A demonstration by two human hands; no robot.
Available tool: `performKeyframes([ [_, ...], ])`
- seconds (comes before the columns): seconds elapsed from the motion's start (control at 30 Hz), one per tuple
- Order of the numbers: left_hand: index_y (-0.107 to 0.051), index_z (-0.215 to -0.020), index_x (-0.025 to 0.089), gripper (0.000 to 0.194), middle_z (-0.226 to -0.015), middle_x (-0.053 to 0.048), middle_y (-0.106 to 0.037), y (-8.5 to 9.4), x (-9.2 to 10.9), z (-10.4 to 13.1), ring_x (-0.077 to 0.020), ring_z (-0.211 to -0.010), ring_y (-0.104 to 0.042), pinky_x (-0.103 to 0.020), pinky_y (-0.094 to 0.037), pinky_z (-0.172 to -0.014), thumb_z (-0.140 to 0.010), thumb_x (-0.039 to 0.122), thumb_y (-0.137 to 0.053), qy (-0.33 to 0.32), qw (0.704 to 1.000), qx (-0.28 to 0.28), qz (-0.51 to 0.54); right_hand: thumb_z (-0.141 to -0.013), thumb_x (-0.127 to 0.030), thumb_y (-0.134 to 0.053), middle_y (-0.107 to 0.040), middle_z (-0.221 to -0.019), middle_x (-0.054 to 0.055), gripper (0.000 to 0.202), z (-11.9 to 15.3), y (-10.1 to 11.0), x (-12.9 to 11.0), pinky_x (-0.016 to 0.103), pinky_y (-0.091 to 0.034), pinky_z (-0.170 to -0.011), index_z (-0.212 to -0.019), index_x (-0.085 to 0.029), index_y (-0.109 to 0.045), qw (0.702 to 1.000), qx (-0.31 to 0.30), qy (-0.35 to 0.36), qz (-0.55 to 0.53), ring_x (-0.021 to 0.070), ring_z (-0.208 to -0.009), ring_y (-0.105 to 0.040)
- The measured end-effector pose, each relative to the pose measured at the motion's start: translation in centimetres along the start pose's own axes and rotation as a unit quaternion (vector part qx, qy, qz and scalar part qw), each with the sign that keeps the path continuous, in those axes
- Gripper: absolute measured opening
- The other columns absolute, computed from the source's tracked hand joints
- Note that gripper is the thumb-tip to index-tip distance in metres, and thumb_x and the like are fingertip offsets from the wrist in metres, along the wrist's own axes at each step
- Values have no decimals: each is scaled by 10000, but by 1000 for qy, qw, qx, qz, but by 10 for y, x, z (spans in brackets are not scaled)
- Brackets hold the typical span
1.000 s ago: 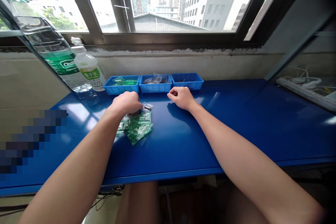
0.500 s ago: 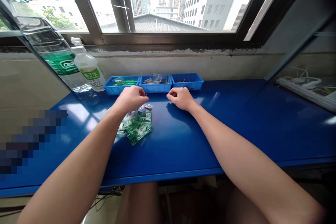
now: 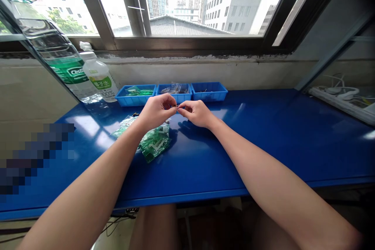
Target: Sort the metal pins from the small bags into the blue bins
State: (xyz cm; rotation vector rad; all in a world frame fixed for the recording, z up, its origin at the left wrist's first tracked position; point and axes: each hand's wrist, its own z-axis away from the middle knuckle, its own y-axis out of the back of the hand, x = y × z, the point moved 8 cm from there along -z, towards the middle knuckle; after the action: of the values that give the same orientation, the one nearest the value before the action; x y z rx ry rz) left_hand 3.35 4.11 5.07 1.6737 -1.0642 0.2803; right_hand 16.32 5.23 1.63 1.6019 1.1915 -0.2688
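My left hand (image 3: 156, 111) and my right hand (image 3: 197, 113) meet above the table, fingertips to fingertips. Thumb and fingers of the left pinch a tiny dark, slightly gold-coloured part (image 3: 176, 106), too small to name. The right hand is pinched closed at the same spot; whatever lies in its fingertips is hidden or too small to make out. Below my left wrist, green pieces in clear plastic bags (image 3: 156, 142) lie in a pile, partly covered by the hand and forearm. A small dark piece (image 3: 135, 114) rests at the pile's far side.
Three blue bins stand along the wall: a left bin (image 3: 123, 101) with green bagged pieces, a middle bin (image 3: 187, 98) with clear bags, a right bin (image 3: 218, 95) with small dark bits. A large water bottle (image 3: 61, 47) and a smaller bottle (image 3: 98, 72) stand left on the blue table (image 3: 278, 136).
My hands have come together: the left moved right, the right moved left, until their fingertips met. More of the bagged pile shows left of my wrist.
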Motion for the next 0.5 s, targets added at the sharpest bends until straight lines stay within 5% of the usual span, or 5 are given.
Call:
performKeyframes([
  [0.27,-716,-775,154,288,-632,-22,-651,0,-5,-1,-131,-583,-521,-239,-387,-559,-786,416,-596,-6,998,9,-61,-807,-367,-585,-630,-651,10,233,0,-1,1,227,-401,-529,-824,-154,-680,994,1,-32,-103,109,-560,-524],
  [0.5,-633,-628,154,421,-471,18,-492,0,-7,-2,-98,-486,-367,-247,-284,-493,-849,493,-515,-22,991,28,-126,-776,-297,-611,-653,-677,31,161,-1,-3,5,239,-449,-540,-800,-142,-641,988,-19,-53,-147,121,-578,-563],
])
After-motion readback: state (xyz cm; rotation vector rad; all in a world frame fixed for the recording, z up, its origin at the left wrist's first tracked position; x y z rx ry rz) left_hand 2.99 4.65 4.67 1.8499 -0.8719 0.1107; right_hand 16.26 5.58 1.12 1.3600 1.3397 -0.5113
